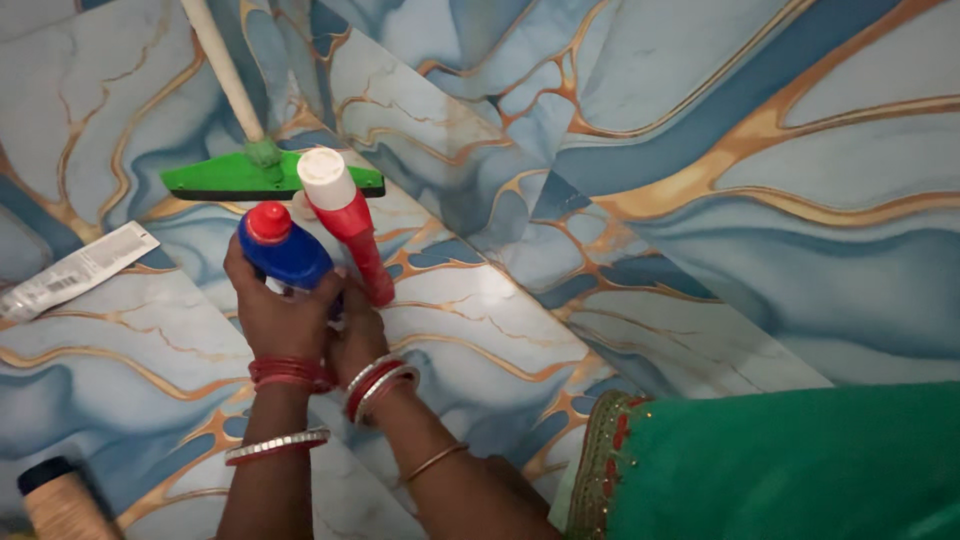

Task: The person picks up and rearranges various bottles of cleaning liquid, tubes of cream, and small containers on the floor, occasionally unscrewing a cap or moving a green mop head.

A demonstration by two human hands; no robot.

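While the green squeegee [270,178] lies on the marbled tiles [700,250], the left hand [275,310] is wrapped around a blue bottle [283,248] and the right hand [358,335] pinches a red bottle [350,220]; crowded together, either could slip and spill

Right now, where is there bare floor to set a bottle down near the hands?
Bare tiled floor lies right of the red bottle, up to the green cloth. A smaller patch sits between the white packet and the left hand. It is crowded ahead: blue bottle, red bottle and green wiper stand close together by the right hand.
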